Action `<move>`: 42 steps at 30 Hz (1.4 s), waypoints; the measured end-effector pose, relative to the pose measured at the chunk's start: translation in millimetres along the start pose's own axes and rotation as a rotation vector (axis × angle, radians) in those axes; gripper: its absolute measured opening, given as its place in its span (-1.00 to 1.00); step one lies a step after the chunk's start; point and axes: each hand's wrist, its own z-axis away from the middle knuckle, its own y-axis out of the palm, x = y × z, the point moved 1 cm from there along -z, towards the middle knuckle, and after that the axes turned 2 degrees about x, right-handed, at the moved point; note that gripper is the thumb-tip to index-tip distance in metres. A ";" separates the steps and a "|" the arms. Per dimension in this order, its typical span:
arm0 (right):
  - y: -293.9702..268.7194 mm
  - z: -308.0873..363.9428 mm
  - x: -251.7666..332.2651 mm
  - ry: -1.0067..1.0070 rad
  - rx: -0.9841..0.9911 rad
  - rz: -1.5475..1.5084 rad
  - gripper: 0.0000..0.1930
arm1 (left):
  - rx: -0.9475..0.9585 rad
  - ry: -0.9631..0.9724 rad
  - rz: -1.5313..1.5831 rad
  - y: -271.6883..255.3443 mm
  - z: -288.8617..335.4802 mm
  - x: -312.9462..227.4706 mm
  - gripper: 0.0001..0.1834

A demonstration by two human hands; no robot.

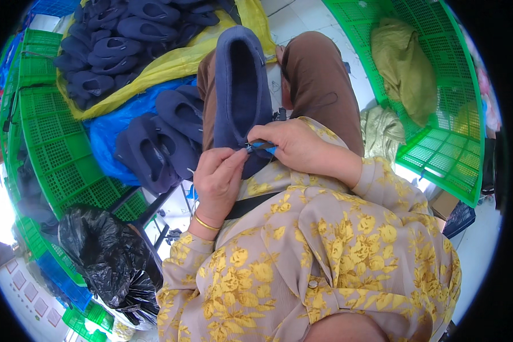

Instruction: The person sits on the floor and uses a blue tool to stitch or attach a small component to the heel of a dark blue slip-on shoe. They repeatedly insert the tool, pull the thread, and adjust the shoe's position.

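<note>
A navy-blue slip-on shoe (242, 85) lies on my lap, toe pointing away, its opening facing up. At its heel end my left hand (217, 178) is closed in a pinch on something too small to make out. Just to its right, my right hand (296, 145) is wrapped round what look like small blue-handled thread snips (262, 145), their tip close to the left fingertips. Most of the tool is hidden by the fingers. Several more navy shoes (148, 151) rest left of my lap on a blue plastic sheet (111, 137).
A large heap of navy shoes (114, 48) sits on a yellow sheet (153, 80) at the far left. Green crates (57, 131) line the left side. On the right, a green crate (439, 45) holds olive cloth (404, 68). A black plastic bag (102, 251) stands near left.
</note>
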 end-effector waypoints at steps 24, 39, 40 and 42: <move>-26.8 -34.8 29.6 -0.014 0.392 0.235 -0.71 | -0.041 0.113 -0.083 -0.2 10.7 -4.0 -0.72; -61.7 -16.7 55.1 -0.132 0.101 -1.683 -0.93 | 0.000 -0.014 0.015 -4.1 0.7 -1.7 -0.77; -66.3 -12.5 53.4 -0.032 0.080 -1.408 -0.92 | 0.004 -0.040 0.030 -4.0 0.3 -1.9 -0.79; -48.9 -7.9 44.0 -0.126 -0.061 -0.593 -0.87 | 0.006 -0.131 0.090 -4.0 -2.4 -4.2 -0.78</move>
